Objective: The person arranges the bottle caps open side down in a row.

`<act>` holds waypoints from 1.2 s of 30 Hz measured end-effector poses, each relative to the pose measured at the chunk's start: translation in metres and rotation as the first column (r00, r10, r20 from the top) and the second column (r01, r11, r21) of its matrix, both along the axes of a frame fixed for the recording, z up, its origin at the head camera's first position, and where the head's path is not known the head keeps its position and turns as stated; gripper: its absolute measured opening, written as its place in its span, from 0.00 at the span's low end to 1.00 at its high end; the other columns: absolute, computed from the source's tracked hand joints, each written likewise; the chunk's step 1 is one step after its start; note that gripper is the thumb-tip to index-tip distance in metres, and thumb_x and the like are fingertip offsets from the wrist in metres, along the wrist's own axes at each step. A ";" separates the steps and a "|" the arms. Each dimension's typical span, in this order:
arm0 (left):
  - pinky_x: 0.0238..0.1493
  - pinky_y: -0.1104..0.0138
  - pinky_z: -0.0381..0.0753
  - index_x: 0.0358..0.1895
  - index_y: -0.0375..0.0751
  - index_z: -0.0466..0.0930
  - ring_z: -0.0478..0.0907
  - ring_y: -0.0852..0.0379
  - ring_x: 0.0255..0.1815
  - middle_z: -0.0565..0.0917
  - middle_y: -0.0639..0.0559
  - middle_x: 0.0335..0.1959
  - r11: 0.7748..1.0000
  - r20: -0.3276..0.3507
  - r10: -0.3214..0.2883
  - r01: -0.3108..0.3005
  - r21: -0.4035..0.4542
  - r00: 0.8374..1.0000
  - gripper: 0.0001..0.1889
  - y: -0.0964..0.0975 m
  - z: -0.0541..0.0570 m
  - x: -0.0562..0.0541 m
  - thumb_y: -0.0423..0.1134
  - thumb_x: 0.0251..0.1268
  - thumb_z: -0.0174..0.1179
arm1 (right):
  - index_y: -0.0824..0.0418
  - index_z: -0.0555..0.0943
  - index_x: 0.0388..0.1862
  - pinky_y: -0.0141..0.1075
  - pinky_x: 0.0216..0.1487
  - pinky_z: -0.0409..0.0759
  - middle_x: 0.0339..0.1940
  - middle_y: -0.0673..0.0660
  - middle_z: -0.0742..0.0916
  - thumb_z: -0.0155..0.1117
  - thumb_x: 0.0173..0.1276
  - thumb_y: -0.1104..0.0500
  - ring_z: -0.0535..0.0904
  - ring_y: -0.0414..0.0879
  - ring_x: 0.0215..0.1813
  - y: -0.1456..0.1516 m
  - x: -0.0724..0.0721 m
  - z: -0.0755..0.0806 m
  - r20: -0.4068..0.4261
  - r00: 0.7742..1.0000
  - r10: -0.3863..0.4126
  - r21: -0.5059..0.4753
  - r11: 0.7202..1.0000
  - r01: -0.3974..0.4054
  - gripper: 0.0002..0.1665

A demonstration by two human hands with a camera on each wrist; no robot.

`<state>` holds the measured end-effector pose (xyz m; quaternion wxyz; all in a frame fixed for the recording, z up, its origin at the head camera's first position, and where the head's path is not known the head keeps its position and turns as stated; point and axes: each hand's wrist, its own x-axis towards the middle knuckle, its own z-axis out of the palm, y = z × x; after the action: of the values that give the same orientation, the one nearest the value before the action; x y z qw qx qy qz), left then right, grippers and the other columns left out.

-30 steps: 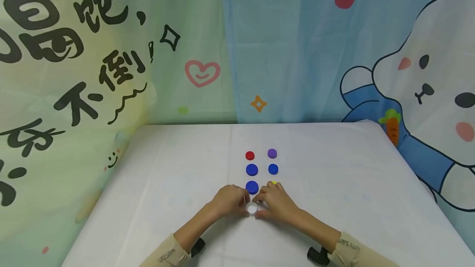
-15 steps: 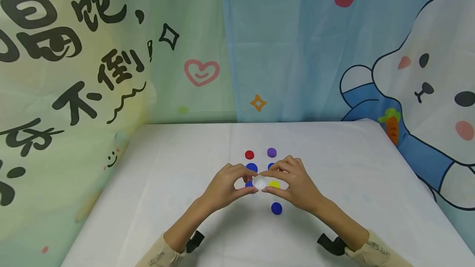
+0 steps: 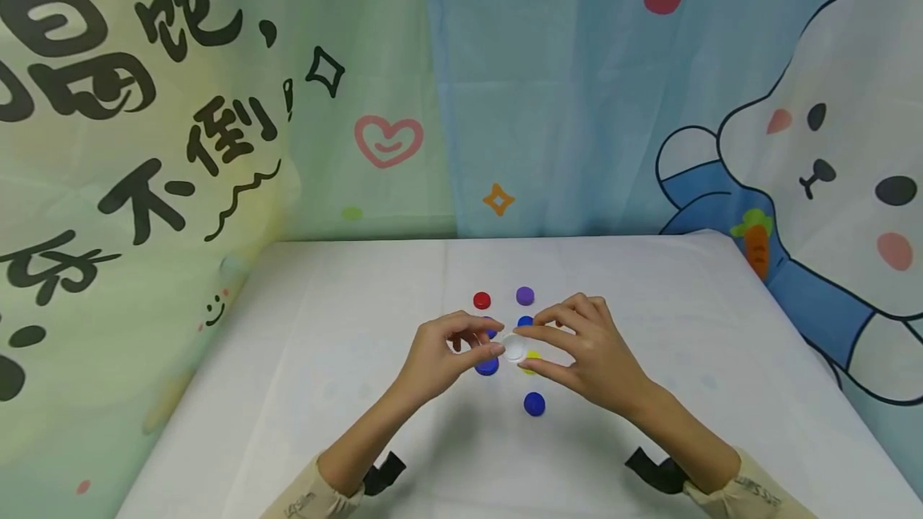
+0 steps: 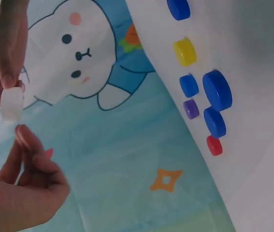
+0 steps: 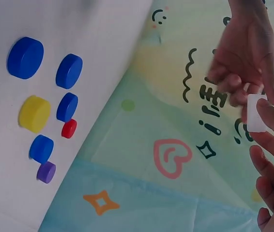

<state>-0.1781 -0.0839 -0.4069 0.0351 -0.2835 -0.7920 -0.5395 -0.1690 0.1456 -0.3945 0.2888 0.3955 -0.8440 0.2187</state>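
A white round bottle cap [image 3: 515,348] is raised above the table between the two hands. My right hand [image 3: 602,359] pinches it between thumb and fingers, as the right wrist view shows with the white cap [image 5: 257,113] under the thumb. On the other side my left hand [image 3: 441,355] has its thumb and fingers parted; in the left wrist view a small gap lies between this left hand [image 4: 23,188] and the white cap [image 4: 12,104]. Beneath the hands are a yellow cap [image 5: 35,114] and a larger blue cap [image 3: 486,367], both partly covered in the head view.
Several caps stand in two rough columns on the white table [image 3: 324,327]: a red cap [image 3: 481,300], a purple cap [image 3: 525,295], and several blue ones, the nearest blue cap [image 3: 534,404] in front. A printed curtain [image 3: 562,86] hangs behind the table.
Both hands rose from the tabletop with the white cap and shifted slightly right, uncovering the front blue cap. The left hand's fingers have since come away from the white cap.
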 end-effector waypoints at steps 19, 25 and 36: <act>0.35 0.68 0.68 0.35 0.44 0.86 0.75 0.64 0.31 0.81 0.59 0.27 0.998 -0.293 0.054 -0.060 -0.011 0.955 0.10 0.001 -0.005 -0.002 0.40 0.48 0.71 | 0.53 0.84 0.44 0.40 0.40 0.69 0.40 0.43 0.82 0.70 0.55 0.50 0.67 0.39 0.43 -0.003 0.005 0.000 0.472 0.881 0.026 -0.183 0.981 0.069 0.18; 0.41 0.65 0.65 0.38 0.45 0.87 0.73 0.63 0.36 0.82 0.59 0.30 0.997 -0.608 0.020 -0.062 -0.048 0.794 0.13 0.000 -0.004 -0.004 0.44 0.49 0.70 | 0.49 0.85 0.43 0.37 0.33 0.73 0.36 0.42 0.80 0.65 0.61 0.51 0.69 0.43 0.41 -0.003 0.006 0.001 0.659 0.750 0.054 -0.227 0.965 0.131 0.11; 0.41 0.66 0.66 0.45 0.42 0.84 0.74 0.61 0.38 0.83 0.58 0.33 0.993 -0.568 0.012 -0.074 -0.086 0.823 0.21 0.001 -0.003 -0.001 0.44 0.45 0.72 | 0.49 0.84 0.43 0.39 0.34 0.70 0.32 0.45 0.79 0.69 0.57 0.51 0.69 0.47 0.39 -0.004 0.006 -0.001 0.667 0.743 0.055 -0.282 0.942 0.184 0.14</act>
<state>-0.1795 -0.0826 -0.4098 0.2660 -0.4142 -0.7792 -0.3879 -0.1626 0.1416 -0.3958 0.0379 0.2073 -0.8554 0.4731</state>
